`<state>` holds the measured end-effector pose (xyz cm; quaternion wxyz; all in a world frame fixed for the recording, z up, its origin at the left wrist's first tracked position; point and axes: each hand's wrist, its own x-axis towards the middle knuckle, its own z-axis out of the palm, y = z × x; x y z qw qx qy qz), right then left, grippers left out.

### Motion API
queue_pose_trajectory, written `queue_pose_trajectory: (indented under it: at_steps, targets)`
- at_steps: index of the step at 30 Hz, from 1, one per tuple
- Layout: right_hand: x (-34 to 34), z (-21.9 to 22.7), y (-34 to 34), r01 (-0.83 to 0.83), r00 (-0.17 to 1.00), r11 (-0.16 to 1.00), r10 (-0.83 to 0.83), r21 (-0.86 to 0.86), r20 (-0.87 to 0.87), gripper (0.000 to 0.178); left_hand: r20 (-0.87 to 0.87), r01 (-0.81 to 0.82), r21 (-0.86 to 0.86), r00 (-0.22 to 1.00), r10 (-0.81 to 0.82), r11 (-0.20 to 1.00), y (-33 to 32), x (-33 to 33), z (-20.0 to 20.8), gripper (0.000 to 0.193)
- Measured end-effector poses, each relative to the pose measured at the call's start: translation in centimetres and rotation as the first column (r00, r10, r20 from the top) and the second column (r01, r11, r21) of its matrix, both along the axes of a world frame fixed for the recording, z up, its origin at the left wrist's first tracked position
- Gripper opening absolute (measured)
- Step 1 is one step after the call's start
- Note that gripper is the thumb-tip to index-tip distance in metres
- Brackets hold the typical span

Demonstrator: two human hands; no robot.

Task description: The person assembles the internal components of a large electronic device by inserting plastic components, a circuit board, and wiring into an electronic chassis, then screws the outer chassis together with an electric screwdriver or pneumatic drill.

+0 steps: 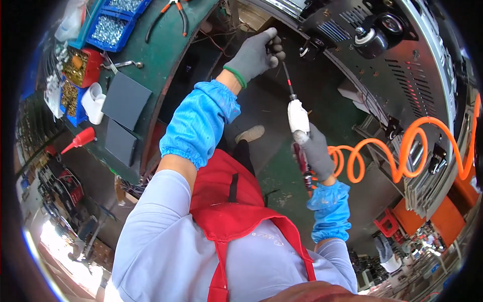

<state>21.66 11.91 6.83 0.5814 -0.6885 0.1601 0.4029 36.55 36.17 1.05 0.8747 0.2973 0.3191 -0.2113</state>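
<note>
My right hand (320, 152), in a grey glove, grips a pneumatic screwdriver (298, 116) with a white-wrapped front and a dark red body. Its long thin bit (287, 75) points away from me, toward my other hand. My left hand (253, 56), in a grey glove with a green cuff, has its fingers curled together close to the bit's tip. Whatever they may pinch is too small to make out. Beyond both hands, at the upper right, stands a grey metal panel (347, 63) with slots and black caster wheels (372, 43).
An orange coiled air hose (392, 151) stretches off to the right. On the green bench (151, 60) at left lie pliers (173, 15), blue bins (108, 31) of screws, a red bin (90, 68), dark grey plates (127, 100) and a red squeeze bottle (80, 138).
</note>
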Motion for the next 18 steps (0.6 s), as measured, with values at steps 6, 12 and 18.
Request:
queue_pose_trajectory:
  at_steps: [6, 12, 18]
  targets:
    - [6.0, -3.4, -4.8, -0.439, 0.810, 0.615, 0.587, -0.655, 0.008, 0.051, 0.003, 0.169, -0.152, 0.985, -0.170, 0.974, -3.5, -0.9, -3.4, 0.034]
    - [10.4, -8.3, -3.0, -0.372, 0.638, 0.461, 0.758, -0.805, 0.140, 0.051, 0.095, 0.024, -0.271, 0.995, 0.002, 0.962, -6.9, -1.1, -3.7, 0.028]
    - [12.9, -11.1, -0.2, -0.368, 0.578, 0.411, 0.804, -0.834, 0.141, 0.049, 0.323, -0.123, 0.700, 0.933, -0.158, 0.704, -6.4, -0.9, -1.7, 0.067]
